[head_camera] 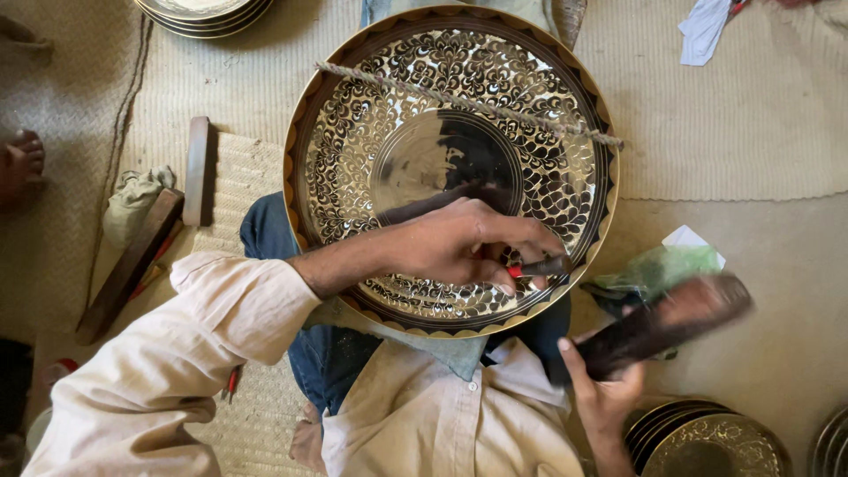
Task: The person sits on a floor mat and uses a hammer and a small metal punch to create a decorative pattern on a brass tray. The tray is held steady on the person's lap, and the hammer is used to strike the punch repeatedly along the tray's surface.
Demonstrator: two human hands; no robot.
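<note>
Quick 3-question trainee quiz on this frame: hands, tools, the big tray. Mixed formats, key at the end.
1. True or false: the left hand rests on the engraved round tray and pinches a small chisel.
2. What does the right hand grip?
A. a rope
B. a dark wooden mallet
C. a cloth
3. Fill in: a twisted ___ lies stretched across the upper part of the tray.

Key:
1. true
2. B; it is motion-blurred, off the tray's right edge
3. rope
</note>
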